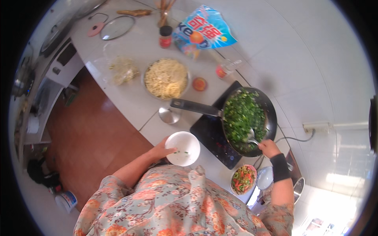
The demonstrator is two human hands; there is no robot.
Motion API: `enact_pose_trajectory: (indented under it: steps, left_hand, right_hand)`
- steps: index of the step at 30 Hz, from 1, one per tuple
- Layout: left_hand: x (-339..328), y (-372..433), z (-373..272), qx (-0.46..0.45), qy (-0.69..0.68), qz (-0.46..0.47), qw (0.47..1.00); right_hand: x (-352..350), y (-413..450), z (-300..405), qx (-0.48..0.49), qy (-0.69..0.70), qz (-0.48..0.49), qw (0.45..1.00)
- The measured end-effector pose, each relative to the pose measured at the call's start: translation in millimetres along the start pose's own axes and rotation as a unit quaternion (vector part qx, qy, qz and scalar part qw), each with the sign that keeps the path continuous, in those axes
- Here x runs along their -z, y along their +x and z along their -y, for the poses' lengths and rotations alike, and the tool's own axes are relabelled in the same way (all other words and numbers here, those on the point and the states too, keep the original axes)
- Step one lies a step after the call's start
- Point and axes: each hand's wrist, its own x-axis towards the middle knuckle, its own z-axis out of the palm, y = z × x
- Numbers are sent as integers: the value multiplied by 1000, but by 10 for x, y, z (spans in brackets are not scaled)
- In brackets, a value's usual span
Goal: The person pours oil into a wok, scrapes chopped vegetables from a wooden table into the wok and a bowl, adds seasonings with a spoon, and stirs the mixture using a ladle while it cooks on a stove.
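My left hand [162,152] grips the rim of a white bowl [183,148] that holds only a few green bits. My right hand [269,148] is closed on the handle of a metal spoon [252,141], whose head lies among chopped green vegetables [243,115]. These fill much of a black frying pan [270,118] on a black induction cooktop [211,137]. The pan's handle points left. Left of the pan stands a metal bowl of noodles [166,78]. Below the pan is a bowl of chopped red and green vegetables [243,179].
Near the pan handle lies a round metal object [169,115]. A small jar [200,84], a plastic bag of food [123,70], a dark-lidded jar [165,37], a blue detergent bag [205,29] and a glass lid [117,27] stand farther back. A power cord [298,139] runs to the wall.
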Motion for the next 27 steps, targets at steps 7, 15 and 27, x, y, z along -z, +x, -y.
enact_pose_trajectory:
  steps: [7, 15, 27]
  left_hand:
    - [-257, -609, -1183, -186, 467, -195, 842]
    - [-670, 564, -2114, -536, 603, -168, 566]
    - [-652, 1009, -1717, -135, 484, 206, 840]
  right_hand:
    - [728, -249, 255, -125, -137, -76, 980]
    - [215, 298, 8, -170, -178, -158, 956]
    - [350, 372, 783, -10, -112, -96, 989]
